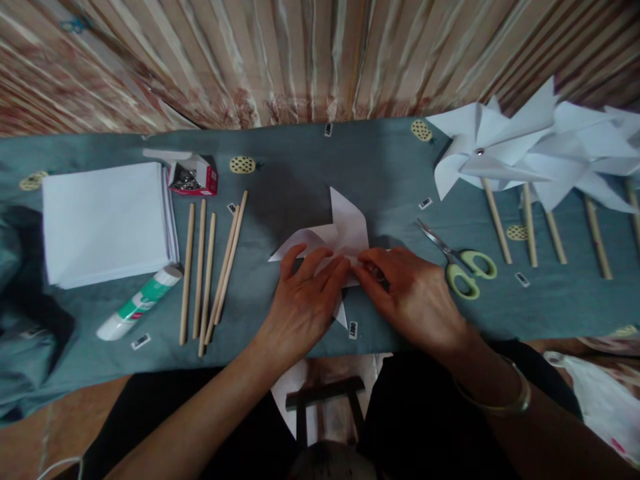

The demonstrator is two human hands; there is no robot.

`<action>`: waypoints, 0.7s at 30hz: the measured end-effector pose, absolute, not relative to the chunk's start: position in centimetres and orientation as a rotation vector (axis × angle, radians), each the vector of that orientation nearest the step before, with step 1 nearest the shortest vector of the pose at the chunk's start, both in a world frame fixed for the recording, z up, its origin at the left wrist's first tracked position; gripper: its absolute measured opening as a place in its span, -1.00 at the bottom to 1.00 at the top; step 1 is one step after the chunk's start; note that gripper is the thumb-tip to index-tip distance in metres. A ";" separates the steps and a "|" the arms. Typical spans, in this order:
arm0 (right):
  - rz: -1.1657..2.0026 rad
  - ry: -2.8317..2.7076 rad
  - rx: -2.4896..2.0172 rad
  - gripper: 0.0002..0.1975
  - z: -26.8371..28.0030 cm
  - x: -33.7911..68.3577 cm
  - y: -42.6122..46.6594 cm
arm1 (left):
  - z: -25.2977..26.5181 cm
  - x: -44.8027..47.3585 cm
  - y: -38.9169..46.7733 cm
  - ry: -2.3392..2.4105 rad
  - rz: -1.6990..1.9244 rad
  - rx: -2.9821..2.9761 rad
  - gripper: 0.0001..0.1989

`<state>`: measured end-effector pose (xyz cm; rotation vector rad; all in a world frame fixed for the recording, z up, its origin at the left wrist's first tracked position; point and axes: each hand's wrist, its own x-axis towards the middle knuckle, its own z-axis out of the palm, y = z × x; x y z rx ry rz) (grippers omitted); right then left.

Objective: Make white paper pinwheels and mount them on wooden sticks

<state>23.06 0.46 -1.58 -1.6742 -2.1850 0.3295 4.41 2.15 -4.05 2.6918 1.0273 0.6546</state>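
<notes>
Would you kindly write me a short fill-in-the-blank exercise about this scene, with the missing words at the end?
1. The left hand and the right hand are both on a white pinwheel shape folded from ____.
2. The scissors have light ____ handles.
3. Counting the loose wooden sticks between the glue stick and the left hand gives ____.
4. The bangle is worn on the person's ____ arm.

Missing words: paper; green; five; right.
</notes>
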 end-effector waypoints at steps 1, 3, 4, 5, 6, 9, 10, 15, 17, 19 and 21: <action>0.273 -2.191 -1.650 -0.79 -1.4 23.2 0.4 | -4.0 4.4 2.2 1.025 0.661 2.690 -0.65; 0.201 -2.167 -1.616 -0.79 -0.9 23.4 0.5 | -4.0 4.4 2.3 1.021 0.666 2.687 -0.67; 0.187 -2.151 -1.604 -0.80 -0.7 23.5 0.5 | -3.9 4.4 2.3 1.022 0.664 2.685 -0.69; 0.179 -2.138 -1.592 -0.81 -0.6 23.6 0.5 | -3.8 4.5 2.4 1.024 0.662 2.684 -0.69; 0.173 -2.131 -1.578 -0.83 -0.5 23.6 0.5 | -3.8 4.5 2.5 1.025 0.668 2.685 -0.70; 0.168 -2.126 -1.537 -0.83 -0.4 23.7 0.5 | -3.8 4.6 2.6 1.026 0.690 2.695 -0.70; 0.164 -2.123 -1.526 -0.82 -0.5 23.7 0.5 | -3.8 4.7 2.6 1.030 0.700 2.700 -0.70; 0.092 -2.198 -1.471 -0.74 -1.1 23.6 0.5 | -3.8 4.8 2.5 1.059 0.678 2.718 -0.72; 0.108 -2.276 -1.489 -0.71 -1.3 23.4 0.4 | -3.8 4.8 2.4 1.062 0.649 2.716 -0.71; 0.123 -2.324 -1.512 -0.71 -1.6 23.1 0.4 | -3.8 4.7 2.3 1.058 0.648 2.714 -0.71; 0.110 -2.344 -1.512 -0.73 -1.9 22.9 0.4 | -3.9 4.6 2.3 1.047 0.656 2.718 -0.72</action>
